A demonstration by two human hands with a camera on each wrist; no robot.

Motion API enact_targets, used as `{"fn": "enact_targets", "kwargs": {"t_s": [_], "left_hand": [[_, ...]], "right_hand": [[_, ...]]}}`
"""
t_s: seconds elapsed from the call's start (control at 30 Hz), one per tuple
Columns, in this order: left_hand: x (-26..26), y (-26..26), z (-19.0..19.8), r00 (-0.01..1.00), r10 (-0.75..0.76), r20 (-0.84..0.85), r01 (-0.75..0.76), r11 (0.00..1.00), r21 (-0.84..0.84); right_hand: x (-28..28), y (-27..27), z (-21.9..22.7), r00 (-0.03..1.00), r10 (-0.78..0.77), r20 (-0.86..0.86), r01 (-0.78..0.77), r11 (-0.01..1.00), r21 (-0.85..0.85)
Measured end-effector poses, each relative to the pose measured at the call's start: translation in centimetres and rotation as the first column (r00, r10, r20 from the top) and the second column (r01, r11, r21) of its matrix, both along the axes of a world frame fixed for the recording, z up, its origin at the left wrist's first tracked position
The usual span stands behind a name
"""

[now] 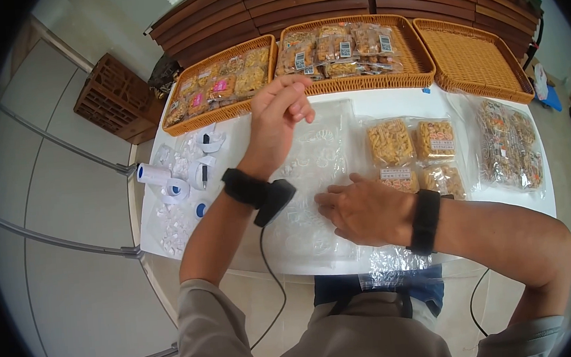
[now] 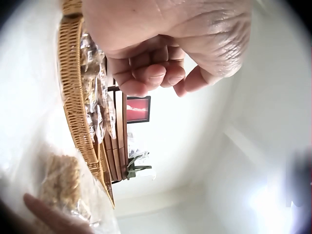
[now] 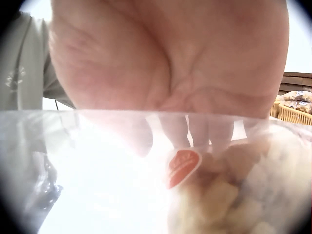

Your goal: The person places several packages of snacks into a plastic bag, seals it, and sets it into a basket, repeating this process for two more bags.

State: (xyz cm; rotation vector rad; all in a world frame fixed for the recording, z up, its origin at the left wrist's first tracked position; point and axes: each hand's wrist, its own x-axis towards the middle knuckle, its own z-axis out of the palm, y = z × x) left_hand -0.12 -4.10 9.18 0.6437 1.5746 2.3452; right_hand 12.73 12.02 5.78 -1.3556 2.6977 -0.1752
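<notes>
Nearest us, the left hand [image 1: 277,115] is raised above the tabletop [image 1: 393,103], its fingers loosely bent toward the palm with nothing in them. We see the right hand [image 1: 368,209] lower down, near the tabletop's near edge, palm down with its fingers spread and mostly straight; clear film [image 3: 107,146] crosses in front of those fingers in the right wrist view, and we see no firm grip. An orange-red sticker [image 3: 184,168] shows beside the fingertips there.

Just beyond that hand, right of the tabletop's middle, we find four snack packets [image 1: 390,142] in two rows; the hand and forearm partly hide the nearer pair. Crinkled plastic [image 1: 396,264] reaches over the near edge. Flat clear sheeting [image 1: 316,139] covers the middle, between the two arms.

Farther out, we have another bundle of bagged snacks [image 1: 511,144] near the right edge, and a label roll [image 1: 154,174] and white paper scraps [image 1: 172,234] at the left edge. Along the far edge stand three wicker trays [image 1: 416,51], the left and middle ones holding packets. Behind them we see slatted brown wood [image 1: 312,2].
</notes>
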Motion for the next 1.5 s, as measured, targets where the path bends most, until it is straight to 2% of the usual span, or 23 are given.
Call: {"fn": "enact_targets", "kwargs": {"t_s": [0.07,0.1,0.17,0.2,0.27,0.3,0.37,0.47,0.5,0.57,0.6,0.7,0.73,0.8,0.9,0.93,1.03,1.07,1.17,1.23,1.27,1.37,1.5], "left_hand": [[0.3,-1.9,0.8,0.996,-0.003,-0.091,-0.007,0.993,-0.117],[0.9,-2.6,1.3,0.977,0.011,-0.215,-0.073,0.957,-0.283],[2.5,-4.2,2.1,0.895,-0.026,-0.446,-0.251,0.796,-0.550],[2.5,-5.9,1.9,0.825,-0.186,-0.533,-0.285,0.679,-0.677],[3.9,-7.0,1.6,0.720,-0.339,-0.605,-0.369,0.552,-0.748],[4.7,-7.4,1.4,0.662,-0.417,-0.623,-0.417,0.486,-0.768],[5.8,-8.8,0.3,0.716,-0.509,-0.479,-0.335,0.352,-0.874],[6.9,-9.5,-0.3,0.785,-0.539,-0.305,-0.245,0.182,-0.952],[7.1,-9.4,-0.3,0.805,-0.535,-0.256,-0.219,0.133,-0.967],[8.2,-8.9,0.0,0.711,-0.553,-0.435,-0.438,0.135,-0.889],[8.9,-8.5,0.2,0.651,-0.562,-0.510,-0.531,0.143,-0.835],[11.9,-6.5,1.6,0.654,-0.517,-0.552,-0.452,0.318,-0.834],[13.3,-6.0,1.4,0.648,-0.538,-0.539,-0.407,0.354,-0.842],[16.2,-5.5,1.0,0.629,-0.573,-0.525,-0.326,0.418,-0.848],[18.7,-4.2,0.2,0.649,-0.659,-0.379,-0.171,0.359,-0.918],[19.5,-4.0,-0.8,0.646,-0.635,-0.424,-0.227,0.370,-0.901],[21.0,-3.4,-2.1,0.744,-0.583,-0.326,-0.092,0.394,-0.914],[21.4,-3.0,-2.6,0.750,-0.558,-0.357,-0.106,0.431,-0.896],[22.3,-2.3,-4.4,0.655,-0.542,-0.527,-0.248,0.505,-0.827],[22.4,-1.7,-4.8,0.655,-0.484,-0.580,-0.302,0.536,-0.788],[22.5,-1.6,-5.0,0.654,-0.452,-0.606,-0.332,0.548,-0.768],[22.2,-2.5,-5.4,0.545,-0.520,-0.658,-0.324,0.593,-0.737],[22.2,-2.8,-5.9,0.494,-0.517,-0.699,-0.401,0.578,-0.711]], "right_hand": [[-0.1,0.1,0.2,1.000,0.021,-0.006,-0.021,1.000,0.003],[-0.2,0.2,-0.1,1.000,0.019,0.001,-0.019,0.999,-0.035],[-0.6,0.4,-0.9,1.000,0.017,0.018,-0.014,0.994,-0.110],[-0.7,0.3,-0.4,0.998,0.008,0.070,-0.003,0.997,-0.075],[-0.9,0.2,0.9,0.985,-0.015,0.170,0.015,1.000,-0.002],[-1.0,0.3,0.5,0.988,-0.006,0.155,0.016,0.998,-0.067],[-1.2,0.7,-0.4,0.992,0.010,0.125,0.015,0.981,-0.195],[-1.3,1.4,0.9,0.969,-0.006,0.245,0.067,0.969,-0.239],[-1.0,1.9,1.4,0.987,0.027,0.159,0.020,0.957,-0.288],[0.1,3.4,2.8,0.997,0.075,-0.011,-0.074,0.927,-0.367],[0.9,4.2,4.0,0.999,0.052,-0.005,-0.050,0.915,-0.401],[3.5,7.4,7.6,0.999,-0.018,-0.031,0.003,0.909,-0.416],[4.4,8.9,8.6,0.999,-0.040,0.035,0.051,0.912,-0.406],[6.9,11.2,9.3,0.978,-0.207,-0.028,0.179,0.897,-0.405],[10.6,14.4,9.8,0.904,-0.425,0.045,0.411,0.838,-0.359],[12.0,15.3,9.6,0.874,-0.482,0.064,0.475,0.816,-0.329],[15.7,16.9,7.8,0.793,-0.579,0.191,0.608,0.726,-0.321],[16.7,17.2,7.1,0.770,-0.597,0.224,0.636,0.700,-0.325],[19.2,17.3,4.4,0.710,-0.645,0.283,0.704,0.631,-0.327],[20.2,16.9,2.7,0.696,-0.665,0.271,0.716,0.616,-0.328],[20.7,17.0,2.0,0.718,-0.651,0.247,0.693,0.639,-0.333],[21.7,17.0,0.0,0.708,-0.672,0.217,0.693,0.602,-0.397],[21.6,17.3,-2.3,0.774,-0.626,0.091,0.583,0.651,-0.485]]}}
